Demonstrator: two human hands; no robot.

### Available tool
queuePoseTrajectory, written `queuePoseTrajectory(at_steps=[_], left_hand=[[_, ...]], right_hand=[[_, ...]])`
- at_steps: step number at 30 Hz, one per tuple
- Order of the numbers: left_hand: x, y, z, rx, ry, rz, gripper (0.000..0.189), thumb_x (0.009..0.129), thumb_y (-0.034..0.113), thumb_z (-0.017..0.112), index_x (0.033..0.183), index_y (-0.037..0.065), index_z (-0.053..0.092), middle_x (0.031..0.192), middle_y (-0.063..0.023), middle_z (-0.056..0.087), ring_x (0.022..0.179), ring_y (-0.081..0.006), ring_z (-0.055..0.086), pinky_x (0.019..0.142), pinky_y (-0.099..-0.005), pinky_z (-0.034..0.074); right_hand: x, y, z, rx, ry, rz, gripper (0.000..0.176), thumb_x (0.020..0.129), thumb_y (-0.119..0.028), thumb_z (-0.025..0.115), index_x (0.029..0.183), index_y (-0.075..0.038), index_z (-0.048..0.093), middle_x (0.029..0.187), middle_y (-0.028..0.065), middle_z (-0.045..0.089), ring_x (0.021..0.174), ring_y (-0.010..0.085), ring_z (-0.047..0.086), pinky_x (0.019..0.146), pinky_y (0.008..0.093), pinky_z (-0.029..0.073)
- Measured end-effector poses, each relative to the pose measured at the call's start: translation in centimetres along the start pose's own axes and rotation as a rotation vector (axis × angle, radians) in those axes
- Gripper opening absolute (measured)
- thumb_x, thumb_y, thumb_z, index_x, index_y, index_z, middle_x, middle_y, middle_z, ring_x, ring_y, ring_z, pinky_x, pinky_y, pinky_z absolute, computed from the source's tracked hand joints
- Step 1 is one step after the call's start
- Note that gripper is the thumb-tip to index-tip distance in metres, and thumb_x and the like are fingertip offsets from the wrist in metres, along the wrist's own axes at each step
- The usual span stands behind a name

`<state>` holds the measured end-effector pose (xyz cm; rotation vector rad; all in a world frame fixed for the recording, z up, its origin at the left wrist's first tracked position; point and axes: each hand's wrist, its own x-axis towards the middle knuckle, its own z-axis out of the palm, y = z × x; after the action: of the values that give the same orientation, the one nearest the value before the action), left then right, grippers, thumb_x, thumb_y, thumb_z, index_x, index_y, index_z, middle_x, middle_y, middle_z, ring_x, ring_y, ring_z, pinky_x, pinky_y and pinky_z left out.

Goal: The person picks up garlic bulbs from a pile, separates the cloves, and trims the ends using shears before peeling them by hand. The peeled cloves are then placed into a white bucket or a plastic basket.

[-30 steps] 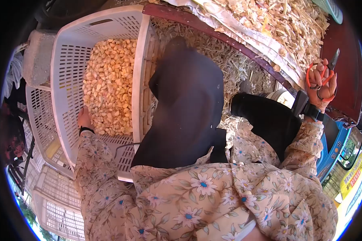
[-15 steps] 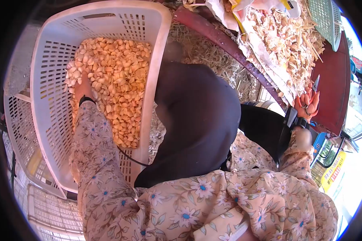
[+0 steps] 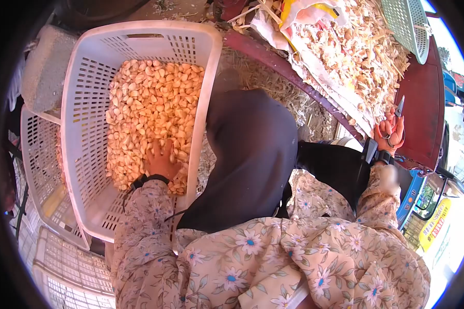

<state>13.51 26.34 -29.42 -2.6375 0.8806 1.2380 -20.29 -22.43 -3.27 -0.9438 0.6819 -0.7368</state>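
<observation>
My left hand [image 3: 163, 161] lies on the heap of garlic cloves [image 3: 152, 105], its fingers spread and pressed lightly among the top ones. The cloves fill the bottom of a pale slotted plastic basket [image 3: 80, 170]. Out to the right, my right hand [image 3: 388, 135] is closed round a pair of scissors [image 3: 400, 106] whose blades point up and away from me. That hand is beside the reddish trailer wall and the pile of garlic skins and stalks [image 3: 355, 46]. Both wrists wear dark bands.
More slotted baskets [image 3: 41, 154] stand to the left, below a grey block [image 3: 51, 69]. A red metal edge [image 3: 288, 64] runs along the skin pile. A green basket [image 3: 410, 26] sits at the upper right. My dark-clad knee [image 3: 252, 149] is beside the clove basket.
My left hand has moved from the basket's left side towards me and right, its fingers now spread on the cloves. My right hand still holds the scissors in about the same place.
</observation>
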Motion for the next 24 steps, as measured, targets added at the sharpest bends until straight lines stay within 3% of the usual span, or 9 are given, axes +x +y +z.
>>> queuePoseTrajectory(at_steps=[5,6,9,10,15,17,19,22,24], left_hand=[[-7.7,-1.0,3.6,0.149,-0.302,-0.144,0.089,0.07,0.038,0.071,0.141,0.035,0.017,0.148,-0.0114,-0.002,0.131,-0.0474,0.007,0.092,-0.0653,0.029],[-8.0,-1.3,3.7,0.157,-0.29,-0.087,0.075,0.073,0.035,0.067,0.138,0.031,0.029,0.145,-0.0183,0.017,0.126,-0.0442,0.028,0.091,-0.0562,0.039],[-4.2,-2.1,1.5,-0.045,-0.45,0.018,0.057,0.075,0.033,0.063,0.128,0.023,0.044,0.126,-0.0237,0.044,0.108,-0.0388,0.051,0.085,-0.0462,0.046],[-3.7,-2.3,0.6,0.035,-0.228,0.121,0.04,0.078,0.029,0.058,0.116,0.016,0.054,0.103,-0.0213,0.057,0.087,-0.0353,0.06,0.077,-0.0411,0.049],[2.0,-7.1,-4.2,0.032,0.426,0.083,0.04,0.08,0.019,0.059,0.118,0.012,0.053,0.119,-0.0152,0.051,0.106,-0.0345,0.048,0.085,-0.0412,0.044],[3.5,-8.9,-4.6,0.121,0.432,-0.108,0.062,0.079,0.03,0.063,0.134,0.017,0.038,0.137,-0.0171,0.034,0.117,-0.0363,0.04,0.091,-0.0428,0.041],[5.6,-10.7,-3.6,-0.146,0.358,-0.391,0.075,0.075,0.037,0.066,0.139,0.021,0.029,0.139,-0.0206,0.026,0.12,-0.0372,0.037,0.093,-0.0435,0.04],[5.2,-7.6,-2.9,-0.113,0.17,-0.61,0.084,0.073,0.049,0.064,0.141,0.02,0.024,0.14,-0.0231,0.021,0.123,-0.0384,0.034,0.095,-0.0429,0.038],[3.1,-4.8,-3.8,-0.555,0.107,-0.56,0.085,0.072,0.051,0.064,0.141,0.021,0.025,0.14,-0.0227,0.02,0.124,-0.042,0.031,0.098,-0.045,0.034]], right_hand=[[-0.3,0.1,0.2,0.019,-0.002,-0.004,0.035,0.092,-0.033,0.046,0.11,-0.003,0.047,0.084,0.0047,0.057,0.045,0.0043,0.033,0.044,0.0198,0.026],[-0.1,0.0,0.0,0.027,-0.016,0.002,0.036,0.092,-0.033,0.046,0.111,-0.002,0.047,0.084,0.0048,0.057,0.045,0.0042,0.033,0.044,0.0197,0.026],[0.1,0.0,-0.4,0.052,-0.054,0.009,0.037,0.092,-0.032,0.046,0.111,-0.001,0.047,0.084,0.0053,0.057,0.045,0.0039,0.033,0.045,0.0195,0.026],[0.1,0.0,-0.6,0.057,-0.052,0.007,0.037,0.092,-0.033,0.046,0.111,-0.001,0.047,0.084,0.0053,0.057,0.045,0.0039,0.033,0.045,0.0195,0.026],[-0.3,0.3,0.4,0.03,-0.006,-0.009,0.038,0.092,-0.033,0.046,0.112,-0.001,0.047,0.084,0.0038,0.055,0.044,0.0038,0.032,0.045,0.0194,0.027],[-0.3,0.2,0.4,0.025,0.01,-0.011,0.038,0.092,-0.033,0.046,0.112,-0.001,0.046,0.084,0.003,0.054,0.044,0.0035,0.032,0.044,0.0191,0.028],[0.0,0.1,-0.3,0.052,-0.032,0.011,0.038,0.093,-0.033,0.045,0.113,-0.001,0.046,0.083,0.003,0.054,0.044,0.0033,0.033,0.044,0.0189,0.028],[0.0,0.1,-0.5,0.034,-0.022,-0.017,0.038,0.093,-0.032,0.045,0.113,0.0,0.045,0.083,0.0038,0.054,0.045,0.0028,0.035,0.044,0.0189,0.028],[-0.1,0.1,-0.4,0.036,-0.032,-0.019,0.038,0.093,-0.032,0.045,0.113,0.0,0.044,0.083,0.0042,0.054,0.045,0.003,0.035,0.044,0.0191,0.028]])
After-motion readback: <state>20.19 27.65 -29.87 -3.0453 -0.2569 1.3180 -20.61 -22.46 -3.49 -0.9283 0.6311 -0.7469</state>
